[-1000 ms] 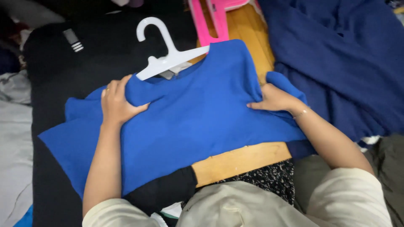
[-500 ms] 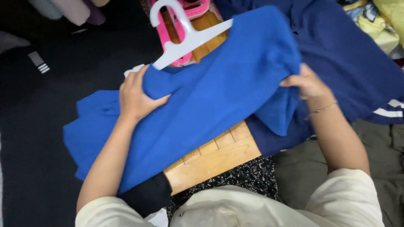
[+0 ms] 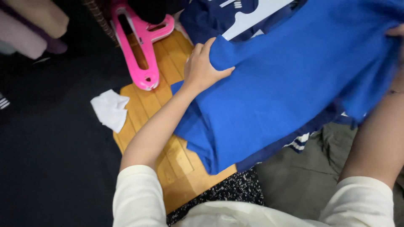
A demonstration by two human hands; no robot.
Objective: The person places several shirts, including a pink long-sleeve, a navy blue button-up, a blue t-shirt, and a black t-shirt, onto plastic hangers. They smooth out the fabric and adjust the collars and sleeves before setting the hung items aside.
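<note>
Fingers of left hand: curled over a folded edge of the blue top, thumb pressed on the cloth from below-right; a closed grip with fabric pinched inside.

Right hand: only a sliver shows at the frame's right edge, against the far side of the same garment. Whether its fingers are wide or closed cannot be told; the bare forearm runs down to a cream sleeve.

Blue top: bright blue knit, held spread between both hands, its lower part draped across the right half of the wooden table and over the lap. Handling shown: garment gripped at both sides, partly raised off the table.

White hanger: plastic, at the upper edge of the blue top; whether it sits inside the neck is unclear.

Navy garment: dark blue, behind the hanger.

Pink hanger: plastic, flat on the table's far left part, apart from the left hand.

White cloth scrap: at the table's left edge, overlapping black fabric.

Grey-green fabric: lower right, beneath the top's hem.
</note>
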